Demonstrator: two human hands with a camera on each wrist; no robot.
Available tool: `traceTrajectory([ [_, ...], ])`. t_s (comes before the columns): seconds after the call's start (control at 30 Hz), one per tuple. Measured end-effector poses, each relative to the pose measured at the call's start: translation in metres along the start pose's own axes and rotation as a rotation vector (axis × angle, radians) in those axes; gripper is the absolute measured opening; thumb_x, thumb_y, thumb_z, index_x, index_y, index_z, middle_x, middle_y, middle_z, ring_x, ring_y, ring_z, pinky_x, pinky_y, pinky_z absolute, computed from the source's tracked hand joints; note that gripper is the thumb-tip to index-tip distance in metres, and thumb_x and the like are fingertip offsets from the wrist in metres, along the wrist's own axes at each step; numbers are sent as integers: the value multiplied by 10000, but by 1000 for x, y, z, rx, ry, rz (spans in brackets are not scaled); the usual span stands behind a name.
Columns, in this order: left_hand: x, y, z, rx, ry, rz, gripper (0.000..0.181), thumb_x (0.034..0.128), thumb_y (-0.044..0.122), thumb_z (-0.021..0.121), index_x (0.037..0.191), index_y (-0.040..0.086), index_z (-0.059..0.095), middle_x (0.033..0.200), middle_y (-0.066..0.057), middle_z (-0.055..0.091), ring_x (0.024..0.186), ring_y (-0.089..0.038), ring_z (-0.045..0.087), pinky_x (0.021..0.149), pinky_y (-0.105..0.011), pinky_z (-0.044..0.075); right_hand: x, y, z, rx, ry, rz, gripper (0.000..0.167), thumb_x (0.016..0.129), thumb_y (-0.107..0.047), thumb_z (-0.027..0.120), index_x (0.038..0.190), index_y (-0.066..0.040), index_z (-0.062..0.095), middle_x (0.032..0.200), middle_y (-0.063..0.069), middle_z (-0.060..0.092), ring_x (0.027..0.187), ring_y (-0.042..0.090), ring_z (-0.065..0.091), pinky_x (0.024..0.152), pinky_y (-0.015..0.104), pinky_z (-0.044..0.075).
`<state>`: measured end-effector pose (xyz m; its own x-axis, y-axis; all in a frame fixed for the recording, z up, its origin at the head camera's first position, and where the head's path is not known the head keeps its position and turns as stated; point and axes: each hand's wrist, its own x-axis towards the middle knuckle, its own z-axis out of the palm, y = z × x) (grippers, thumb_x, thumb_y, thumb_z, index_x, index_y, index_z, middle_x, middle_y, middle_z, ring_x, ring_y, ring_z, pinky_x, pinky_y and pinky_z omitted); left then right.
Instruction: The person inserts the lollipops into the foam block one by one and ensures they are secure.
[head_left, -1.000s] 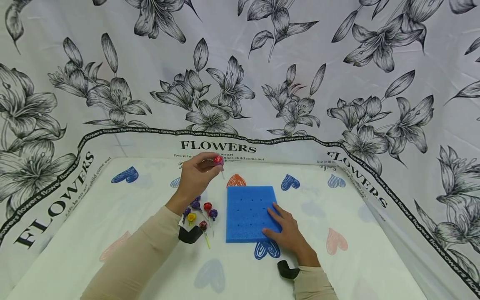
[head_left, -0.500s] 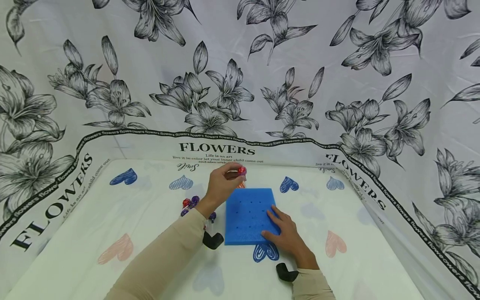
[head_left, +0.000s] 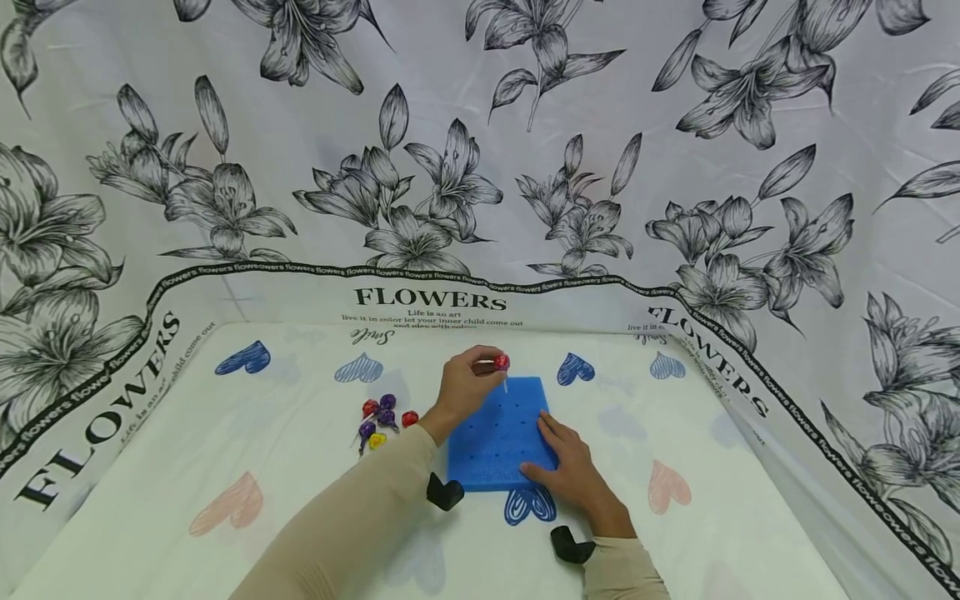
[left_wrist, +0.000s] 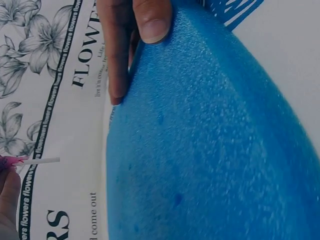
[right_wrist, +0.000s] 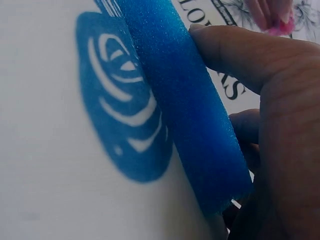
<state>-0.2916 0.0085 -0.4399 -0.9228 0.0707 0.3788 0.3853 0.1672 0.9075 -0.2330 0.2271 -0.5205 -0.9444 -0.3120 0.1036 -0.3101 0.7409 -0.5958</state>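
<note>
My left hand (head_left: 467,387) pinches a lollipop (head_left: 502,362) with a red-and-pink wrapper, its white stick pointing down above the far part of a blue foam block (head_left: 491,467). In the left wrist view the lollipop's stick (left_wrist: 42,160) looks bare and apart from the foam. Several small holes dot the block's top. My right hand (head_left: 573,467) rests against the block's right side, thumb on the top and fingers along the edge. The right wrist view shows its thumb (right_wrist: 235,52) near the foam's top edge (right_wrist: 185,110).
Left of the block several wrapped lollipops lie in a loose group, among them a purple one (head_left: 387,402), a yellow one (head_left: 377,441) and a red one (head_left: 409,418). My left forearm partly covers that area. A white heart-printed cloth (head_left: 300,408) covers the table; a flower-printed curtain (head_left: 337,125) hangs behind.
My left hand has carried the lollipop rightward and down, from left of the foam block to above its far part. My right hand stays at the block's right side.
</note>
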Motion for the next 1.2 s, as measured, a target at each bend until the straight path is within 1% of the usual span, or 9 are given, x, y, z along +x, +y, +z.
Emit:
traceTrajectory([
  [0.07, 2, -3, 5, 27, -4, -17, 241, 877, 26, 698, 1112, 72, 668, 1080, -76, 670, 965, -198, 674, 805, -307, 548, 0, 0, -1, 5, -5, 16, 890, 828, -555, 668, 1515, -118, 309, 1571, 46, 240, 1407, 383, 191, 1044, 664, 236],
  [0.23, 4, -13, 15, 91, -9, -63, 236, 870, 31, 709, 1100, 71, 675, 1085, -88, 667, 944, -209, 681, 797, -334, 555, 0, -2, -1, 11, -17, 17, 898, 830, -564, 660, 1518, -109, 304, 1568, 66, 247, 1398, 406, 200, 1030, 675, 249],
  [0.4, 3, -22, 22, 112, -2, -103, 238, 875, 35, 707, 1106, 82, 673, 1084, -80, 665, 940, -213, 678, 804, -366, 554, 1, -3, -2, 0, -16, -8, 888, 843, -547, 657, 1514, -86, 304, 1568, 76, 243, 1401, 401, 196, 1050, 669, 210],
  [0.53, 3, -27, 27, 122, 5, -121, 236, 877, 46, 710, 1105, 92, 673, 1084, -73, 664, 943, -214, 678, 813, -373, 550, 3, -3, -2, 1, -13, -1, 889, 840, -541, 662, 1511, -80, 306, 1568, 73, 245, 1399, 401, 201, 1052, 662, 217],
  [0.7, 1, -31, 32, 127, 6, -135, 236, 871, 33, 712, 1099, 80, 676, 1073, -75, 664, 941, -219, 678, 812, -363, 550, 3, -3, -1, -2, -10, 8, 898, 829, -546, 662, 1508, -73, 312, 1562, 82, 257, 1390, 415, 218, 1033, 665, 255],
  [0.87, 0, -34, 36, 130, -20, -138, 231, 879, 24, 697, 1102, 76, 668, 1078, -76, 656, 959, -230, 672, 811, -370, 552, 2, 0, 0, -7, -8, 8, 895, 827, -555, 664, 1511, -96, 313, 1565, 69, 252, 1396, 403, 211, 1035, 659, 260],
  [0.97, -1, -37, 38, 131, -35, -142, 238, 883, 22, 692, 1116, 59, 663, 1081, -69, 654, 965, -226, 670, 813, -367, 551, 2, 1, 0, -7, -8, 0, 895, 829, -561, 661, 1510, -94, 317, 1564, 75, 255, 1395, 406, 210, 1036, 664, 252],
  [1.03, -2, -38, 39, 133, -41, -134, 242, 883, 13, 688, 1121, 45, 660, 1085, -76, 653, 969, -235, 669, 811, -375, 553, 1, 1, 0, -4, -10, -7, 890, 834, -558, 659, 1510, -93, 315, 1565, 74, 251, 1398, 401, 204, 1046, 662, 234],
  [1.2, -2, -40, 41, 147, -52, -127, 251, 875, 2, 689, 1120, 52, 661, 1097, -81, 653, 983, -241, 665, 814, -382, 552, 1, 2, 0, -1, -1, -20, 880, 843, -548, 655, 1507, -77, 318, 1563, 76, 255, 1398, 398, 207, 1054, 662, 212],
])
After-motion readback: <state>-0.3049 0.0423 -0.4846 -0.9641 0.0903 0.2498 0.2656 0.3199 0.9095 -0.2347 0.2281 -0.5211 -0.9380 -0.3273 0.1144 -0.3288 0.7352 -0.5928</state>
